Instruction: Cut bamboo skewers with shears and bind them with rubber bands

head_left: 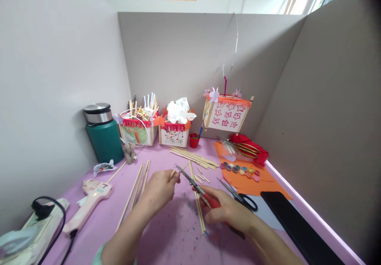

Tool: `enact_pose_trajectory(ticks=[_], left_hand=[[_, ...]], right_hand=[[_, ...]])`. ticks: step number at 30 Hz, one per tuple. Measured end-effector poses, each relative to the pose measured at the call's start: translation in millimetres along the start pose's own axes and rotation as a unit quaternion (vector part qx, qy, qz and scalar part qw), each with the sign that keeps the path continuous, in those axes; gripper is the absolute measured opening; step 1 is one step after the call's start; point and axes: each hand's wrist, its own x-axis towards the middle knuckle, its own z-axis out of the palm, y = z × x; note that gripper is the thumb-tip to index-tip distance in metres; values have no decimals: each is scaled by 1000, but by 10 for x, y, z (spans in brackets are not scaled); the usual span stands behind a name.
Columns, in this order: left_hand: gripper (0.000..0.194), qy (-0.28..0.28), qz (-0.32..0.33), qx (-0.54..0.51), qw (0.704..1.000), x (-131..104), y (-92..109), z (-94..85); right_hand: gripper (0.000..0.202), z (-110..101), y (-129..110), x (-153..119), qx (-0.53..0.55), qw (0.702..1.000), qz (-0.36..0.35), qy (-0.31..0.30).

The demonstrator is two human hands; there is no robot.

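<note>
My left hand (161, 187) is closed in a pinch on a thin wooden stick (183, 167) above the middle of the purple table. In my right hand (224, 209) are red-handled pliers (206, 196), their long narrow jaws pointing up and left to the stick near my left fingertips. Whether the jaws touch the stick is too small to tell. Under the pliers, long wooden sticks (199, 211) lie on the table, with several short cut pieces (203, 178) just beyond. More long sticks (129, 198) lie left of my left hand.
Black-handled scissors (247, 202) and a black slab (297, 227) lie at the right. A pink glue gun (92, 203) and green bottle (104, 138) stand left. Decorated boxes (174, 135), a hanging lantern (226, 116) and orange paper (268, 181) are farther back.
</note>
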Motion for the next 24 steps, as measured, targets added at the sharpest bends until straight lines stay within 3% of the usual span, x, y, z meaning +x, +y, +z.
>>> enact_pose_trajectory(ticks=[7, 12, 18, 24], left_hand=[[41, -12, -7, -53, 998, 26, -61, 31], [36, 32, 15, 38, 999, 23, -67, 50], [24, 121, 32, 169, 978, -27, -11, 87], [32, 115, 36, 178, 977, -20, 15, 76]], right_hand=[[30, -32, 75, 39, -18, 1000, 3, 7], [32, -36, 67, 85, -31, 999, 11, 2], [27, 13, -29, 45, -31, 999, 4, 9], [25, 28, -30, 15, -40, 999, 4, 24]])
